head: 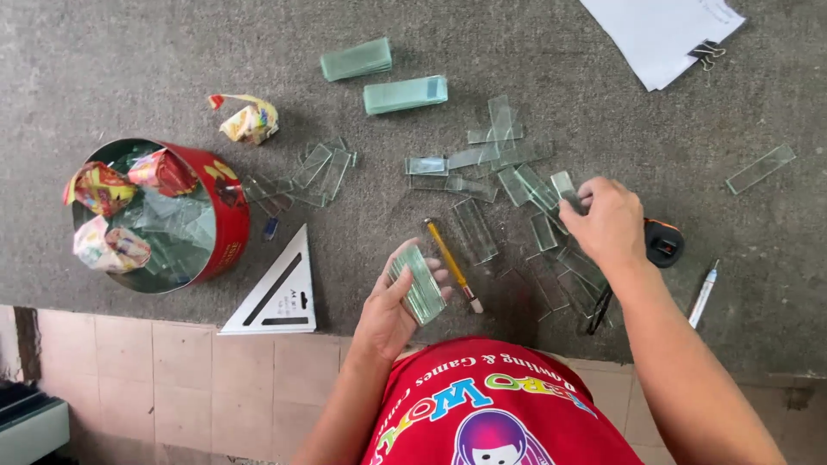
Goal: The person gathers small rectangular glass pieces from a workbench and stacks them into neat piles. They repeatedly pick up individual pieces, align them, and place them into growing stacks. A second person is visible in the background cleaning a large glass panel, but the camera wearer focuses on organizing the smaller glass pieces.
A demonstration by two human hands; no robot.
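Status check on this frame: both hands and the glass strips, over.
Left hand grips a stack of glass strips. Right hand fingers on loose strips. Yellow-handled tool lies between the hands.

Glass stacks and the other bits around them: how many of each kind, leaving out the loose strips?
Neat glass stacks: 3
Crumpled wrappers: 4
Red tin: 1
Triangle ruler: 1
Yellow-handled glass cutter: 1
Total: 10

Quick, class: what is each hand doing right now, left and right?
Left hand: closed around a stack of glass strips.
Right hand: fingertips on a loose glass strip; grip cannot be told.
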